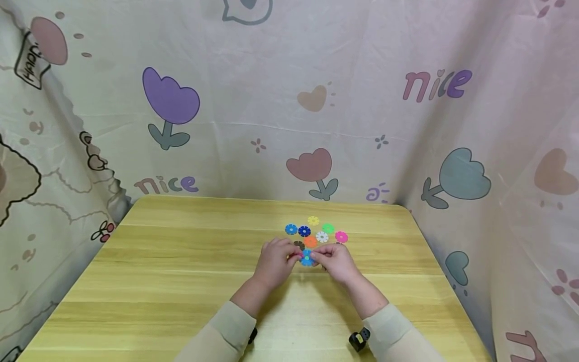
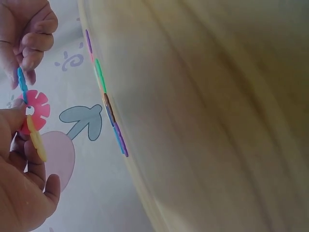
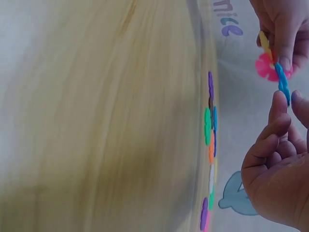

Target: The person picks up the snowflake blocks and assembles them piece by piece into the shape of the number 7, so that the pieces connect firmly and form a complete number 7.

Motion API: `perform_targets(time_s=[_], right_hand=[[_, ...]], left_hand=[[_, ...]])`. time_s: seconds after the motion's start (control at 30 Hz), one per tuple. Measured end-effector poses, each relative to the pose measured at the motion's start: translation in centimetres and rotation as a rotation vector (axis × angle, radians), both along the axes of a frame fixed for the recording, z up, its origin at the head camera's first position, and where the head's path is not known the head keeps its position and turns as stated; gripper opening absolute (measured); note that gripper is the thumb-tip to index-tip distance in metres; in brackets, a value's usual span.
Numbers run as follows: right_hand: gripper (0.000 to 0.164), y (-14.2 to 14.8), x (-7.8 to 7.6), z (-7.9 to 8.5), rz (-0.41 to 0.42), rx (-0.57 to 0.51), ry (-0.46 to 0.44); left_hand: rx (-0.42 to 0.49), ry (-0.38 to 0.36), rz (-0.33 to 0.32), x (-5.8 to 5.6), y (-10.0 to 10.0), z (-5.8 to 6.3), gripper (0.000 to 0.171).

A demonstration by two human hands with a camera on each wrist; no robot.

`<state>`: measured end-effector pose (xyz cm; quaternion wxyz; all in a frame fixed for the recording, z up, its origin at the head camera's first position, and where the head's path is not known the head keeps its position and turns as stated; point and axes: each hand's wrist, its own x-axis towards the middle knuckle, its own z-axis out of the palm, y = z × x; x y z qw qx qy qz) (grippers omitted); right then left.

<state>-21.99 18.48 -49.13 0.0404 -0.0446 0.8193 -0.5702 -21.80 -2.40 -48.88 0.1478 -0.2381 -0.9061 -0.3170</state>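
Note:
Both hands meet over the table, close to its loose discs. My left hand (image 1: 275, 264) pinches a pink notched snowflake disc (image 2: 41, 103), and a yellow disc (image 2: 37, 141) sits crosswise against it. On the pink disc's other side is a blue disc (image 3: 282, 82), seen edge-on in both wrist views. My right hand (image 1: 338, 262) has the blue disc's far edge between thumb and fingertips. The three discs form a short joined row between the hands. In the head view the blue disc faces up and mostly hides the pink and yellow ones.
Beyond the hands, loose snowflake discs lie flat on the wooden table (image 1: 181, 261): a yellow one (image 1: 313, 220), a dark blue one (image 1: 304, 231), a white one (image 1: 322, 237), an orange one (image 1: 310, 242), a pink one (image 1: 341, 237) and several others. A patterned curtain (image 1: 235, 100) surrounds the table.

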Motion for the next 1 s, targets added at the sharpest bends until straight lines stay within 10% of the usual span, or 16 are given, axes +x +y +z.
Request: perform_targets(time_s=[0.37, 1.0], right_hand=[[0.011, 2.2, -0.7, -0.3, -0.157, 0.117, 0.049], [0.049, 5.3, -2.7, -1.9, -0.266, 0.436, -0.026]], left_hand=[[-0.005, -0.013, 0.018, -0.2, -0.3, -0.2, 0.005], [0.018, -0.038, 0.03, 0.0, -0.4, -0.4, 0.008]])
